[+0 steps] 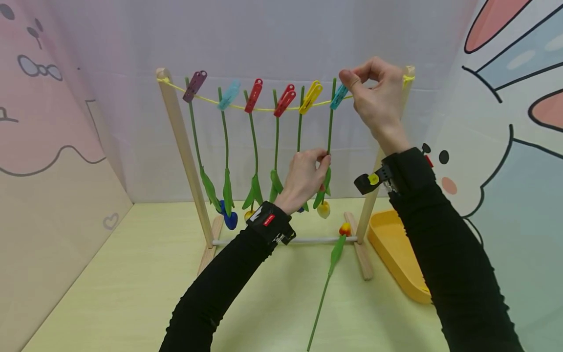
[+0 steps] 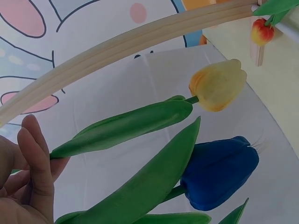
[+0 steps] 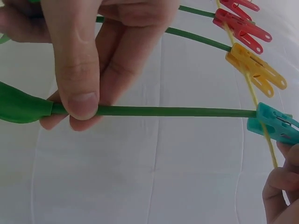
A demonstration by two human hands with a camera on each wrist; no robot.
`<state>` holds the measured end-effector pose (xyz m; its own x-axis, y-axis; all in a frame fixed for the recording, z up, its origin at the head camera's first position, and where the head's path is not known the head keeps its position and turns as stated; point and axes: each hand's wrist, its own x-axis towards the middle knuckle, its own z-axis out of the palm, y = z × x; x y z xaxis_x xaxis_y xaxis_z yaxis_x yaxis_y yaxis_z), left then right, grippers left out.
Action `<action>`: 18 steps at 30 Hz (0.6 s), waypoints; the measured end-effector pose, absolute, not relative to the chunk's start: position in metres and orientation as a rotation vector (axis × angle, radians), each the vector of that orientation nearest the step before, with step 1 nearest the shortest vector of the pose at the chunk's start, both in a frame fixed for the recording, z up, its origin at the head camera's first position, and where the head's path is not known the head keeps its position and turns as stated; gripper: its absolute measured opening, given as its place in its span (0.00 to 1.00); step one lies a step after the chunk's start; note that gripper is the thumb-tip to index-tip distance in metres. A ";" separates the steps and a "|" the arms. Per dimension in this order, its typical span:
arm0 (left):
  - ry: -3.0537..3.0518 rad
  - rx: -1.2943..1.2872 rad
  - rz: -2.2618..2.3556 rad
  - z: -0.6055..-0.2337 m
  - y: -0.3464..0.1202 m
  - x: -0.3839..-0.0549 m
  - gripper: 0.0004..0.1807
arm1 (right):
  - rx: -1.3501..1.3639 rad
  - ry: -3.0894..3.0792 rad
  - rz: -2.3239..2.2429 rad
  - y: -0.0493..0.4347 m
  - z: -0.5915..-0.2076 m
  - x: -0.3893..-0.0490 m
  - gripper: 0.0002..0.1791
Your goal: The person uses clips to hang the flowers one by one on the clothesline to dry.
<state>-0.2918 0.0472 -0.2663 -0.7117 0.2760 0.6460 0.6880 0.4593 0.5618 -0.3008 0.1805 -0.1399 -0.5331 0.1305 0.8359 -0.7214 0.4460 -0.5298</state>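
My left hand [image 1: 304, 177] pinches the green stem [image 3: 177, 111] of a pale yellow artificial tulip [image 1: 323, 210], just above its leaves, between thumb and fingers. The flower hangs head down. At the stem's top, a teal clothespin [image 1: 338, 97] sits over both the stem and the yellow string [image 3: 250, 86]. My right hand [image 1: 380, 100] holds that clothespin by its handle end with thumb and fingertips. In the left wrist view a blue tulip [image 2: 219, 172] hangs beside the yellow one.
More tulips hang leftward from purple [image 1: 195, 86], light blue [image 1: 229, 95], red [image 1: 253, 95] and yellow clothespins [image 1: 311, 97]. The string spans a wooden frame [image 1: 186, 156]. A red-orange tulip [image 1: 336, 252] lies on the table before it. At right stands a yellow tray [image 1: 398, 274].
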 end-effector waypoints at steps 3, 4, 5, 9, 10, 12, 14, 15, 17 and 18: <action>-2.242 -0.813 -1.172 -0.267 0.047 -0.292 0.11 | 0.502 -1.824 1.216 0.180 -0.141 -0.301 0.12; -2.241 -0.816 -1.172 -0.267 0.047 -0.292 0.11 | 0.500 -1.827 1.220 0.180 -0.141 -0.301 0.11; -2.238 -0.821 -1.169 -0.266 0.047 -0.292 0.11 | 0.496 -1.833 1.224 0.180 -0.141 -0.301 0.11; -2.234 -0.826 -1.160 -0.265 0.047 -0.291 0.11 | 0.491 -1.843 1.246 0.180 -0.140 -0.300 0.10; -2.234 -0.826 -1.158 -0.265 0.047 -0.290 0.10 | 0.490 -1.846 1.247 0.181 -0.140 -0.300 0.10; -2.235 -0.824 -1.159 -0.265 0.047 -0.290 0.10 | 0.489 -1.851 1.246 0.181 -0.140 -0.300 0.10; -2.239 -0.822 -1.163 -0.265 0.048 -0.290 0.10 | 0.494 -1.852 1.244 0.181 -0.140 -0.300 0.09; -2.241 -0.820 -1.165 -0.265 0.048 -0.290 0.10 | 0.493 -1.854 1.245 0.181 -0.139 -0.299 0.09; -2.243 -0.816 -1.167 -0.264 0.048 -0.289 0.10 | 0.494 -1.857 1.243 0.180 -0.139 -0.299 0.09; -2.244 -0.814 -1.167 -0.264 0.048 -0.289 0.10 | 0.496 -1.857 1.246 0.180 -0.139 -0.299 0.10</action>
<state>-0.2892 0.0475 -0.2644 -0.7079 0.2827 0.6473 0.6922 0.4598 0.5562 -0.2988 0.1801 -0.1393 -0.5811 0.1180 0.8052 -0.7003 0.4315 -0.5686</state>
